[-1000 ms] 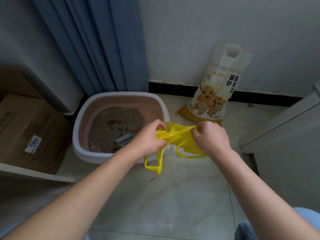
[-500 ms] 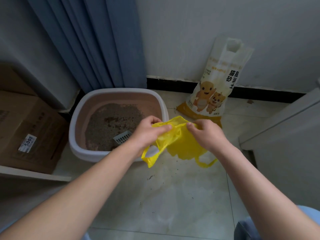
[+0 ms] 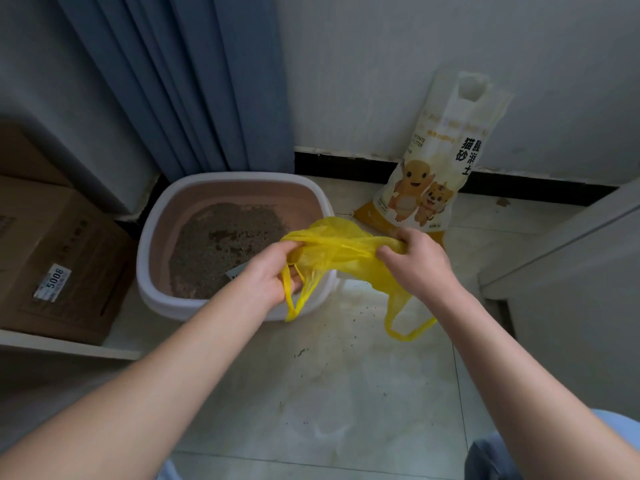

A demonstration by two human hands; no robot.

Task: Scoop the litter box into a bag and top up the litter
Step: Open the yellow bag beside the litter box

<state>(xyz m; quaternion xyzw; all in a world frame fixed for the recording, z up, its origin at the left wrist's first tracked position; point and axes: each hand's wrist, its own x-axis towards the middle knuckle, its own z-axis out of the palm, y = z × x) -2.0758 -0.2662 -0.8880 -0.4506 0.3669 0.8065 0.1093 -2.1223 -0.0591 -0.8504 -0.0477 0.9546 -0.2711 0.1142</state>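
A thin yellow plastic bag [image 3: 346,249] is stretched between my hands just right of the litter box. My left hand [image 3: 273,271] grips one side of its mouth, with a handle loop dangling below. My right hand [image 3: 415,261] grips the other side, and the second handle loop hangs under it. The white and pink litter box [image 3: 166,223] sits on the floor, holding grey-brown litter [image 3: 221,247]. A scoop [image 3: 235,271] shows only as a small pale corner behind my left wrist. A white and yellow litter sack [image 3: 433,181] leans against the wall.
A blue curtain [image 3: 194,81] hangs behind the litter box. A cardboard box [image 3: 59,258] sits on a low shelf at the left. A white cabinet edge [image 3: 571,244] stands at the right. Scattered litter grains lie on the pale tiled floor [image 3: 329,393].
My hands have pulled farther apart, spreading the crumpled yellow bag wider. The handle loops have dropped lower beneath both hands.
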